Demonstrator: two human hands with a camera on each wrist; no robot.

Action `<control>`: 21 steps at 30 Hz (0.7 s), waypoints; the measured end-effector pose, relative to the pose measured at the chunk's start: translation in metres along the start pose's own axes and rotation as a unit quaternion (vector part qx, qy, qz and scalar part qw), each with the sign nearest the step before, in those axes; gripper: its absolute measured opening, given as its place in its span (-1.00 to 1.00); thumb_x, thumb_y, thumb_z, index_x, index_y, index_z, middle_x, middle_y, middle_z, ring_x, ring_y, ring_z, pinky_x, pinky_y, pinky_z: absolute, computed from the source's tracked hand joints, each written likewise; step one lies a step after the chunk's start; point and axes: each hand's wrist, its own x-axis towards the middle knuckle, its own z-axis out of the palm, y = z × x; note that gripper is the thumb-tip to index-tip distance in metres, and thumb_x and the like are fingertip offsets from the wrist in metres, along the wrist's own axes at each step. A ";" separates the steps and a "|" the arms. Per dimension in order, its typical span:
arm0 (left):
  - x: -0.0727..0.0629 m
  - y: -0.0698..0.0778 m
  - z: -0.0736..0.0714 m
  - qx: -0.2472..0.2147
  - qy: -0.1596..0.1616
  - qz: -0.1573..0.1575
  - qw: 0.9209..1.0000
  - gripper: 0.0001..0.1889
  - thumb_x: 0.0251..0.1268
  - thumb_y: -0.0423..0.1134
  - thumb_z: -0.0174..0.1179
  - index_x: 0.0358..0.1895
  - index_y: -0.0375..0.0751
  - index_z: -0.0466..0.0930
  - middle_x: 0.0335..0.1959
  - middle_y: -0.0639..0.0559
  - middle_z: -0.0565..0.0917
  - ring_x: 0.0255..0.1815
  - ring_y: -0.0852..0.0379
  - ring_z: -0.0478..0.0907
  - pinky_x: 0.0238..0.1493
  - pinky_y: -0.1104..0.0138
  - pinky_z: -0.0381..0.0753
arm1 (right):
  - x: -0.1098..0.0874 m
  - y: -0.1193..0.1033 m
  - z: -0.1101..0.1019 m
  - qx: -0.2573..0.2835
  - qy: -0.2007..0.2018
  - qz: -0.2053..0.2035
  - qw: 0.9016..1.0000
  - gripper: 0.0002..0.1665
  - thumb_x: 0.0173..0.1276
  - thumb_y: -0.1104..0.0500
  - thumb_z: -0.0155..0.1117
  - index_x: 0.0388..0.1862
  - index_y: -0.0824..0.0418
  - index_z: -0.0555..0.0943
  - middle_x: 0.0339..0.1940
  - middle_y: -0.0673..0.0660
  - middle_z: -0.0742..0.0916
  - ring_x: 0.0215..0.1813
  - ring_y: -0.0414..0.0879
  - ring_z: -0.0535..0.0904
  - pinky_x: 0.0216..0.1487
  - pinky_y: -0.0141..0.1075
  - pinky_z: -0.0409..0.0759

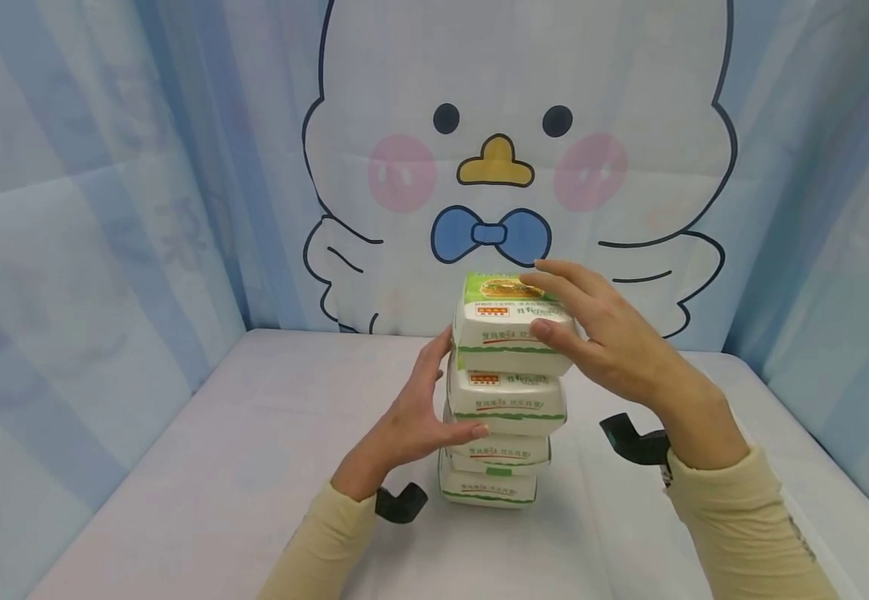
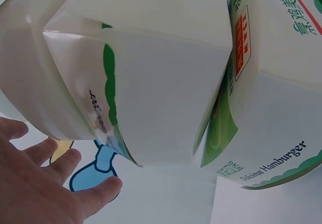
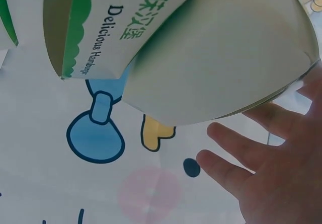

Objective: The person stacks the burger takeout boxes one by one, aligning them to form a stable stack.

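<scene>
Several white-and-green hamburger boxes stand in one stack, each set a little askew on the one below. The top hamburger box (image 1: 512,337) has a green lid with a burger picture. My left hand (image 1: 412,417) is at the stack's left side, thumb across the front of the middle boxes; in the left wrist view its fingers (image 2: 98,196) are spread and straight beside the boxes. My right hand (image 1: 602,337) is at the top box's right, fingers extended over the lid and thumb at its front. In the right wrist view, those fingers (image 3: 236,146) are spread beside the box.
The stack stands on a pale cloth-covered table (image 1: 239,467). Behind it hangs a curtain (image 1: 404,292) with a cartoon chick in a blue bow tie, and blue-striped curtains (image 1: 89,192) close off both sides. A black strap (image 1: 636,442) is on each wrist.
</scene>
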 end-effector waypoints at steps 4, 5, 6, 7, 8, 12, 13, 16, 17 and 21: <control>0.000 0.000 -0.002 0.001 0.002 -0.002 1.000 0.19 0.02 -0.03 0.48 0.57 0.40 -0.28 0.59 0.27 -0.06 0.60 0.19 -0.07 0.49 -0.18 0.14 | -0.001 0.001 -0.001 0.004 0.002 -0.002 1.000 -0.32 0.49 -0.19 0.01 0.53 -0.07 0.28 0.58 0.09 0.27 0.55 0.21 0.16 0.34 0.43 0.24; 0.000 0.000 -0.002 0.000 0.002 -0.001 1.000 0.19 0.02 0.01 0.47 0.57 0.39 -0.28 0.59 0.26 -0.06 0.61 0.18 -0.08 0.49 -0.18 0.14 | -0.002 0.002 -0.001 0.007 0.003 -0.004 1.000 -0.33 0.50 -0.18 0.00 0.53 -0.06 0.28 0.58 0.10 0.27 0.55 0.21 0.16 0.34 0.42 0.23; 0.001 0.000 -0.002 -0.002 0.001 0.000 1.000 0.18 0.02 0.05 0.46 0.58 0.39 -0.28 0.60 0.26 -0.07 0.61 0.18 -0.09 0.50 -0.18 0.13 | -0.002 0.002 -0.001 0.009 0.003 -0.005 1.000 -0.33 0.50 -0.18 -0.01 0.53 -0.05 0.28 0.57 0.10 0.28 0.54 0.21 0.16 0.34 0.43 0.23; 0.001 -0.001 -0.003 -0.004 0.000 -0.002 1.000 0.17 0.02 0.11 0.45 0.58 0.40 -0.27 0.60 0.26 -0.07 0.61 0.18 -0.09 0.50 -0.17 0.12 | -0.003 0.003 -0.002 0.012 0.004 -0.007 1.000 -0.34 0.51 -0.17 -0.02 0.53 -0.05 0.27 0.57 0.10 0.28 0.54 0.20 0.16 0.34 0.42 0.23; 0.001 -0.001 -0.003 -0.005 -0.001 -0.002 1.000 0.17 0.01 0.18 0.43 0.58 0.38 -0.27 0.60 0.25 -0.07 0.62 0.17 -0.11 0.51 -0.17 0.12 | -0.004 0.004 -0.002 0.015 0.004 -0.009 1.000 -0.34 0.52 -0.16 -0.03 0.53 -0.04 0.27 0.57 0.11 0.28 0.53 0.20 0.17 0.33 0.42 0.23; 0.000 -0.001 -0.006 -0.008 0.000 -0.006 1.000 0.18 0.00 0.40 0.32 0.60 0.26 -0.25 0.62 0.17 -0.08 0.64 0.09 -0.14 0.53 -0.16 0.09 | -0.009 0.006 -0.003 0.031 0.004 -0.003 1.000 -0.35 0.54 -0.11 -0.06 0.55 -0.02 0.23 0.58 0.12 0.25 0.53 0.22 0.17 0.31 0.44 0.23; -0.001 -0.001 -0.007 -0.007 0.001 -0.009 1.000 0.19 -0.01 0.44 0.29 0.61 0.23 -0.25 0.62 0.15 -0.09 0.64 0.07 -0.14 0.53 -0.16 0.09 | -0.010 0.006 -0.004 0.035 0.004 0.001 0.999 -0.35 0.55 -0.10 -0.06 0.56 -0.03 0.21 0.59 0.12 0.24 0.54 0.23 0.16 0.31 0.46 0.22; -0.002 0.000 -0.013 0.000 0.009 -0.015 1.000 0.20 -0.03 0.54 0.21 0.61 0.19 -0.23 0.63 0.12 -0.10 0.64 0.02 -0.12 0.53 -0.16 0.09 | -0.015 0.010 -0.005 0.043 0.014 0.012 0.999 -0.32 0.55 -0.10 -0.07 0.59 -0.05 0.15 0.61 0.12 0.21 0.56 0.25 0.11 0.31 0.50 0.16; -0.003 0.000 -0.015 0.002 0.012 -0.018 1.000 0.19 -0.02 0.56 0.18 0.61 0.20 -0.23 0.63 0.11 -0.10 0.64 0.02 -0.12 0.53 -0.16 0.09 | -0.017 0.011 -0.005 0.045 0.018 0.016 0.999 -0.31 0.54 -0.11 -0.07 0.59 -0.06 0.14 0.61 0.12 0.20 0.57 0.24 0.09 0.31 0.51 0.13; -0.006 0.001 -0.025 0.009 0.024 -0.034 0.999 0.12 0.12 0.57 0.01 0.62 0.13 -0.25 0.65 0.06 -0.14 0.64 -0.05 -0.14 0.53 -0.21 0.04 | -0.026 0.020 -0.005 0.059 0.033 0.022 0.997 -0.30 0.55 -0.11 -0.08 0.61 -0.06 0.10 0.62 0.13 0.19 0.60 0.25 0.03 0.34 0.53 0.04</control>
